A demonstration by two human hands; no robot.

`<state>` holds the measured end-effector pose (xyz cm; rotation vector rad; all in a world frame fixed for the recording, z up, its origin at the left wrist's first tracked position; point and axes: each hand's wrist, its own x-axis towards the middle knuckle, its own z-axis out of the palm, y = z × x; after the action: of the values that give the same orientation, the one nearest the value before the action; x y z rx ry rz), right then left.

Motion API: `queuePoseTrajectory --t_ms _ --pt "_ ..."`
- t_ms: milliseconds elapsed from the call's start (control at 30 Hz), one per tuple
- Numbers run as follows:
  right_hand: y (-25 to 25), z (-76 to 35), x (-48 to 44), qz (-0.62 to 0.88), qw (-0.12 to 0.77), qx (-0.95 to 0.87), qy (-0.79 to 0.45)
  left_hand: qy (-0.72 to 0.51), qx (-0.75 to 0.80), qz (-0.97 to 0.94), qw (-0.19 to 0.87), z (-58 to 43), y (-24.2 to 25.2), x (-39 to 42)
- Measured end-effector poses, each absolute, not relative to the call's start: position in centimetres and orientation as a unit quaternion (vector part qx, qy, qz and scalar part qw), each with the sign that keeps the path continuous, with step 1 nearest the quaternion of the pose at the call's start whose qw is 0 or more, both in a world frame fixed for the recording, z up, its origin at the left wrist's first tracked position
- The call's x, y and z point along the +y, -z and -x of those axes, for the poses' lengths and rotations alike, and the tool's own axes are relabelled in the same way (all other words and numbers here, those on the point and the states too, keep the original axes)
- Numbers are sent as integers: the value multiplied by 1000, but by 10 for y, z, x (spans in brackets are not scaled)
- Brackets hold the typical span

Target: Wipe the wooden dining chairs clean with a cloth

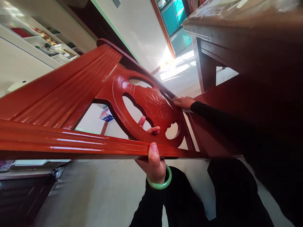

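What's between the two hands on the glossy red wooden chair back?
Head view: carved oval flower medallion of the chair back, between left hand and right hand.

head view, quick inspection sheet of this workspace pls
surface: pale tiled floor
job's things: red carved wooden frame with flower panel, held tilted
clutter: coloured packet on the floor
hands: left hand grips the frame's lower rail, green bangle on its wrist; right hand rests on the frame's far edge
cables: nothing seen
surroundings: dark wooden table, white shelves
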<state>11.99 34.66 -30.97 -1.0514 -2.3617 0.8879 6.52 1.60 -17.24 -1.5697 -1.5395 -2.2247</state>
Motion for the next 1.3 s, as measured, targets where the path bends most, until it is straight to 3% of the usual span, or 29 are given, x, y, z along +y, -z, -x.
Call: queuePoseTrajectory --t_ms 233,467,733,1000,1300 --pt "306 -142 327 346 150 -850 -367 702 -504 504 11 -65 172 15" --pt "286 -123 341 419 146 -850 -285 702 -498 509 10 -66 170 16" --pt "294 -141 335 359 104 -870 -321 711 -487 508 6 -65 172 16" --pt "267 -103 350 381 58 -894 -228 705 -494 509 7 -66 170 16" --pt "291 -142 341 408 103 -879 -225 695 -497 520 -2 -60 177 14"
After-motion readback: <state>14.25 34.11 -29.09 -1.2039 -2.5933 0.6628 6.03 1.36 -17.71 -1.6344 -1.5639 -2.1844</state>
